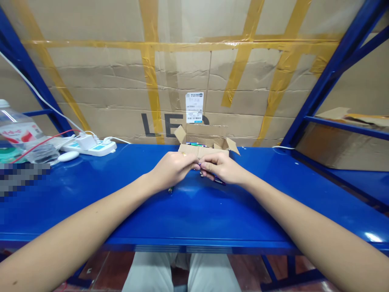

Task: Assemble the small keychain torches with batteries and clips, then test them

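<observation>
My left hand (pixel 174 168) and my right hand (pixel 223 166) meet fingertip to fingertip over the blue table (pixel 194 219). Both are closed in a pinch around something small and dark purple, mostly hidden by the fingers. A dark purple pen (pixel 219 181) shows below my right fingers; whether they hold it is unclear. Just behind the hands stands an open cardboard box (pixel 203 151) with pens (pixel 196 144) inside. Under my left hand a small dark object (pixel 170 190) lies on the table, partly hidden.
A white power strip (pixel 99 147) with plugs and cables, and a clear plastic bottle (pixel 26 134), are at the left. Large taped cardboard (pixel 121 81) stands behind the table. Blue metal posts (pixel 328 77) rise at both sides, with another cardboard box (pixel 343 146) at right.
</observation>
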`<state>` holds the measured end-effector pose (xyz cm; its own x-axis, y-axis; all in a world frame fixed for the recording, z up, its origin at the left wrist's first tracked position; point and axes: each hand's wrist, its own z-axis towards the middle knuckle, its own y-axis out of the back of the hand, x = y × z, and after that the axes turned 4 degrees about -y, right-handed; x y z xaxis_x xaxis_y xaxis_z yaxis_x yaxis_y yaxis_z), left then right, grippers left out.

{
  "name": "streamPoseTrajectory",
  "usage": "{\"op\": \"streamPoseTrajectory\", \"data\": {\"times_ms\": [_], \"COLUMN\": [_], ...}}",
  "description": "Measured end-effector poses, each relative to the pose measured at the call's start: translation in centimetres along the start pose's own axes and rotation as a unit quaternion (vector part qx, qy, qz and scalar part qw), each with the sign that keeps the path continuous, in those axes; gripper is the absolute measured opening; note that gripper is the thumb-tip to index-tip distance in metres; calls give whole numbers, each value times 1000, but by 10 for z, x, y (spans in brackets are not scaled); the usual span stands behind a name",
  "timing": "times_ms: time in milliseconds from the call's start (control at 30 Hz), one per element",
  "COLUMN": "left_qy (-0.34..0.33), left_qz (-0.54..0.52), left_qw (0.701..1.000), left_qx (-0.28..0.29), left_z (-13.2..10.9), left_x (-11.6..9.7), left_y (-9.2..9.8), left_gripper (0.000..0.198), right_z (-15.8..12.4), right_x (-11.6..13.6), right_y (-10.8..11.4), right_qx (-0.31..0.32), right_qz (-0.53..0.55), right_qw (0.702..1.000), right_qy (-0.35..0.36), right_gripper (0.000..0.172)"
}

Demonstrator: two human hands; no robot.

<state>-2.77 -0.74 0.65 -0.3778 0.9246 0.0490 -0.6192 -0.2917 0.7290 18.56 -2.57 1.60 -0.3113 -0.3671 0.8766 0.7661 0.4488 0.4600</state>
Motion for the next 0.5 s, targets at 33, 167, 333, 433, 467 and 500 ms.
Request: {"op": "streamPoseTrajectory", "data": {"times_ms": [33,167,333,433,467,500], "left_qy": [-5,-17,-17,1,13,26], "left_qz": [7,24,15,-3,-13,-27], "left_qw": [1000,1000,1000,1000,1000,999], "left_qx": [2,8,19,16,12,8], "left_z": [0,0,-1,1,1,2], "left_x": [0,0,0,0,0,0], "left_y": [0,0,0,0,1,1], "left_gripper": [22,23,21,17,15,13], "right_z": [0,0,0,0,0,1], "right_x": [0,0,-2,1,2,3], "right_y": [1,3,5,4,4,3], "right_qx": [1,16,30,31,26,14], "right_qz": [-1,4,27,29,31,39], "right_qw": [1000,1000,998,998,999,999], "right_qy": [-3,-16,-38,-35,-33,-31], "right_gripper": [35,42,48,48,48,45]}}
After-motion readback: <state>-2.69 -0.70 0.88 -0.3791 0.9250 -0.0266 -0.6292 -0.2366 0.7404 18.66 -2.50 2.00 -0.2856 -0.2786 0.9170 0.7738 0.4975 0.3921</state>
